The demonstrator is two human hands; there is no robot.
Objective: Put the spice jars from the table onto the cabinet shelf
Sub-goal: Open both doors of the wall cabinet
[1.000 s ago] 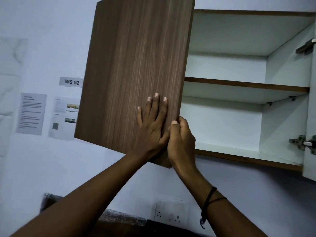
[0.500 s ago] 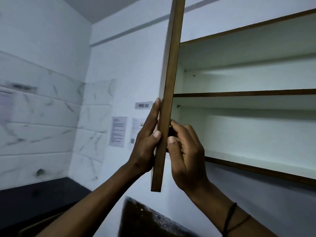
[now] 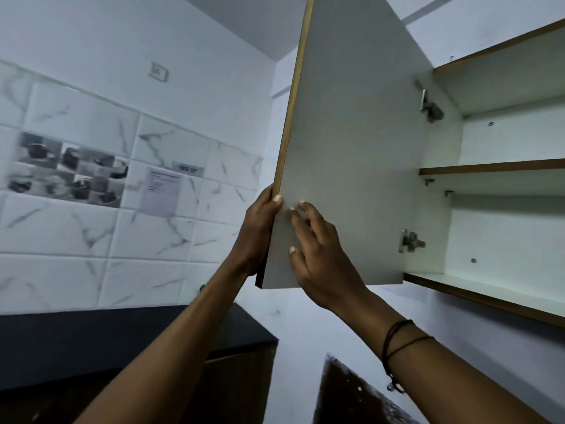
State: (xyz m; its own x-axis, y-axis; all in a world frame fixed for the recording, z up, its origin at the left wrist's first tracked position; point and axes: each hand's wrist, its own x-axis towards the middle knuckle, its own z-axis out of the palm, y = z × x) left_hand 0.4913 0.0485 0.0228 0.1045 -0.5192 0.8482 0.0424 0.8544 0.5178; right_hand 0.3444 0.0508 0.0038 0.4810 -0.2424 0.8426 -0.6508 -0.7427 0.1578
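Note:
The wall cabinet's left door [image 3: 351,142] stands swung wide open, its white inner face toward me. My left hand [image 3: 260,231] grips the door's wooden outer edge near the bottom, thumb on the inner face. My right hand [image 3: 321,258] rests with spread fingers flat against the inner face beside it. To the right the cabinet's white interior shows a bare middle shelf [image 3: 495,168] and a bare bottom shelf [image 3: 489,293]. No spice jars or table are in view.
Two metal hinges [image 3: 411,241] join the door to the cabinet side. A tiled wall with a paper notice [image 3: 160,191] lies to the left. A dark countertop [image 3: 122,338] runs below it, and a dark counter corner [image 3: 351,396] sits at the bottom middle.
The door has swung outward from half shut to edge-on to wide open. My left hand moved from the door's front face to its edge; my right hand now lies on the inner face.

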